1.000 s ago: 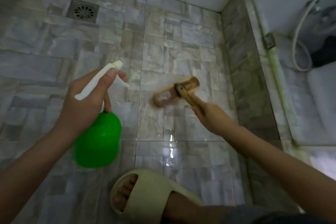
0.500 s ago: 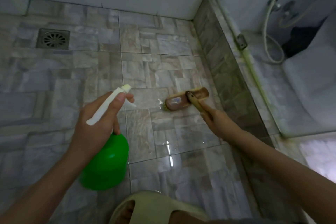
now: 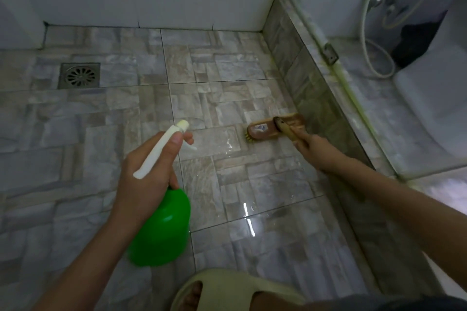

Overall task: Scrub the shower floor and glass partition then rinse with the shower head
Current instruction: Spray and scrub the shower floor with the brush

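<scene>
My left hand point(image 3: 145, 171) grips the white trigger head of a green spray bottle point(image 3: 161, 230), held above the stone-pattern shower floor point(image 3: 214, 98). My right hand point(image 3: 318, 150) holds the wooden handle of a scrub brush point(image 3: 262, 130). The brush head, with yellow bristles, rests on the wet tiles beside the low tiled kerb point(image 3: 310, 98). The glass partition point(image 3: 379, 108) rises from the kerb on the right. Behind it a white shower hose point(image 3: 366, 40) hangs in a loop.
A square metal drain point(image 3: 79, 75) sits at the far left of the floor. White walls close the back. My foot in a pale slipper point(image 3: 227, 290) stands at the bottom edge. A metal bracket point(image 3: 330, 52) is fixed on the kerb.
The view has tilted up, showing more wall. The brush has slid right along the floor until it lies against the kerb. The spray bottle stays in my left hand.
</scene>
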Demonstrator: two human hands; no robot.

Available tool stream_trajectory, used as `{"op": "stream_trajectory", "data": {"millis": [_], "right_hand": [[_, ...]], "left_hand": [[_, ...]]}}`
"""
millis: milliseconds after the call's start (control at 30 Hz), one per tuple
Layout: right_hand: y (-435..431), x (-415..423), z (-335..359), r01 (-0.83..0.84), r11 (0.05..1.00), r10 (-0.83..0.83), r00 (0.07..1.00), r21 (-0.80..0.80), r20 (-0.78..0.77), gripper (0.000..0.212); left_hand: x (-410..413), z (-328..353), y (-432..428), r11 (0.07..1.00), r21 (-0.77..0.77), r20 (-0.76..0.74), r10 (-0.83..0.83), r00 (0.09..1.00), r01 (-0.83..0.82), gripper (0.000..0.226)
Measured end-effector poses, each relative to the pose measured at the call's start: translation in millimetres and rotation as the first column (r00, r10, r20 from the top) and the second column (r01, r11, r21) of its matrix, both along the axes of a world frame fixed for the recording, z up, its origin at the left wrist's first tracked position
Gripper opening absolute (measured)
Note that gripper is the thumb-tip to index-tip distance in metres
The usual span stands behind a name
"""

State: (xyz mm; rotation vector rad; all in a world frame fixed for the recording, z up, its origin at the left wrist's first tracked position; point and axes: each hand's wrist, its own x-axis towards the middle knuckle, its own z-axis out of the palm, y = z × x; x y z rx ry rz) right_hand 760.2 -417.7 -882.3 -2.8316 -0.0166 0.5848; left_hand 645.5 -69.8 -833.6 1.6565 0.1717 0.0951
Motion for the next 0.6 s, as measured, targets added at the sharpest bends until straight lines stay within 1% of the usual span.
{"op": "stream_trajectory", "data": {"millis": [67, 133, 167, 233, 267, 367, 433, 500, 533, 600], "right_hand": [[-9.4, -16.8, 2.9, 0.017, 1.000, -0.017, 1.000, -0.001, -0.019, 0.050], [-24.3, -64.8, 6.2, 0.020, 1.000, -0.020, 1.000, 0.007, -0.014, 0.050], [-30.3, -92.0, 9.3, 0.030, 1.000, -0.030, 0.999, -0.001, -0.039, 0.051], [-31.0, -123.7, 17.0, 0.060, 0.998, -0.058, 0.993, 0.017, -0.106, 0.055], [-29.8, -124.1, 19.2, 0.060, 0.998, -0.057, 0.993, 0.026, -0.108, 0.056], [-20.1, -72.6, 11.1, 0.032, 0.999, -0.031, 0.999, 0.014, -0.035, 0.054], [-9.4, -9.3, 3.8, 0.023, 1.000, -0.023, 1.000, 0.010, 0.002, 0.051], [-0.6, 48.1, 1.0, 0.021, 1.000, -0.021, 1.000, -0.009, 0.013, 0.048], [-0.8, 62.2, -0.2, 0.027, 0.999, -0.026, 1.000, -0.019, 0.015, 0.048], [-6.6, 51.4, 3.0, 0.013, 0.999, -0.013, 1.000, -0.029, 0.003, 0.050]], "left_hand": [[-0.2, 1.7, 0.7, 1.000, 0.017, 0.003, -0.004, 1.000, 0.004, 0.037], [-2.3, 4.4, 4.0, 1.000, 0.020, 0.017, 0.010, 1.000, -0.011, 0.042], [-3.6, 4.3, 5.3, 0.999, 0.024, 0.025, 0.021, 0.999, -0.022, 0.043], [-6.1, 4.5, 10.8, 0.998, 0.031, 0.034, 0.059, 0.998, -0.060, 0.042], [-6.1, 4.1, 11.9, 0.997, 0.033, 0.036, 0.070, 0.997, -0.071, 0.040], [-5.8, 3.4, 15.9, 0.994, 0.063, 0.026, 0.083, 0.996, -0.084, 0.038], [-3.5, 5.4, 16.2, 0.995, 0.068, 0.013, 0.070, 0.997, -0.070, 0.038], [2.3, 7.9, 16.1, 0.995, 0.060, 0.001, 0.080, 0.997, -0.080, 0.030], [6.1, 9.8, 15.7, 0.995, 0.061, -0.002, 0.078, 0.997, -0.077, 0.026], [14.4, 15.2, 14.0, 0.996, 0.076, 0.014, 0.047, 0.999, -0.048, 0.024]]}}
